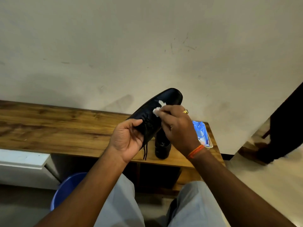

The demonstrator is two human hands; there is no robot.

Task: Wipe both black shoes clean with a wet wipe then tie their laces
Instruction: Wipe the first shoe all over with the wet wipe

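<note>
A black lace-up shoe (165, 102) is held in the air above the wooden bench (65, 128), toe pointing up and away. My left hand (127, 138) grips it around the heel end, and its loose laces (145, 150) hang down below. My right hand (176, 126) presses a crumpled white wet wipe (159, 108) against the shoe's upper. The second black shoe (162, 148) stands on the bench beneath my right hand, partly hidden by it.
A blue wet-wipe pack (202, 133) lies at the bench's right end against the wall. A blue bucket (67, 189) sits on the floor at lower left beside a white unit (23, 163). My knees are below the bench edge. A dark doorway (285, 125) opens at right.
</note>
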